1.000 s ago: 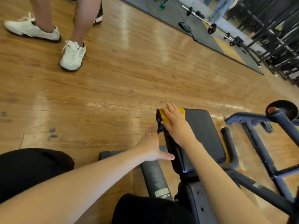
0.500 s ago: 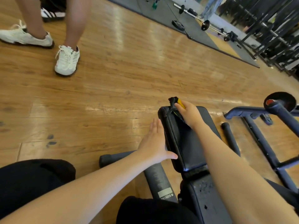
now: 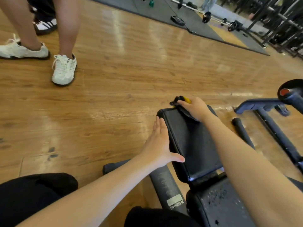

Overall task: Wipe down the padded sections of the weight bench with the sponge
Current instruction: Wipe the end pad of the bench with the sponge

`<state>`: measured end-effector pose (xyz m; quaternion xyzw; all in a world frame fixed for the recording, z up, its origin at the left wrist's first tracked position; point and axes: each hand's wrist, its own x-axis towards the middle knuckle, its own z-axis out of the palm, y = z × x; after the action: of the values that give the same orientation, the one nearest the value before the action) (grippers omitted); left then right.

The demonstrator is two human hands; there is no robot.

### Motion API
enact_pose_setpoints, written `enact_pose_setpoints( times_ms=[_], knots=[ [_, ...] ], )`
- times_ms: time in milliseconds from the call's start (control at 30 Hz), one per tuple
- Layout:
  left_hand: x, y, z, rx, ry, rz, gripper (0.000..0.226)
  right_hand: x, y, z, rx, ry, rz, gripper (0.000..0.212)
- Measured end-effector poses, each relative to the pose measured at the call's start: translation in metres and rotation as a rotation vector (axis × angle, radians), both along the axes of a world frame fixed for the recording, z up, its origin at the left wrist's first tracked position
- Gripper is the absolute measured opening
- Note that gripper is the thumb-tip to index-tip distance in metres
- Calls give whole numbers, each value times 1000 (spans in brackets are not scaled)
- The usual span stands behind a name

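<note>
Gripping the sponge (image 3: 184, 100), the right hand (image 3: 196, 108) had slid from the pad's near-left corner, where it pressed a second earlier, up to the far edge of the pad (image 3: 191, 145), fingers curled around the yellow-and-black block so that it hung partly over the end. The left hand (image 3: 159, 145) stayed spread flat against the pad's left side, thumb hooked over the top, steadying the surface. One stroke along that section looked finished; the lower pad (image 3: 218, 205) near the body, speckled with pale spots, probably remained to wipe. Someone's white sneakers (image 3: 64, 69) stood well apart on the wooden floor (image 3: 123, 79).
</note>
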<state>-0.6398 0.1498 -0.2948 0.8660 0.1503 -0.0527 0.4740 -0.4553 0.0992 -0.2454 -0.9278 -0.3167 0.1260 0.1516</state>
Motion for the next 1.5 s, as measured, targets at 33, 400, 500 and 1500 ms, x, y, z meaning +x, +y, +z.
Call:
enact_pose_setpoints(
  times_ms=[33,400,500,1500],
  knots=[
    [0,0,0,-7,0,-1,135,8,-3,0,-25,-10,-29,40],
    [8,-3,2,21,38,33,137,-32,13,-13,100,29,269,32],
    [9,-3,3,34,36,37,138,-11,-1,-11,122,19,169,31],
    [-12,-13,-9,-40,-65,263,143,-69,21,-20,11,-194,549,19]
  ],
)
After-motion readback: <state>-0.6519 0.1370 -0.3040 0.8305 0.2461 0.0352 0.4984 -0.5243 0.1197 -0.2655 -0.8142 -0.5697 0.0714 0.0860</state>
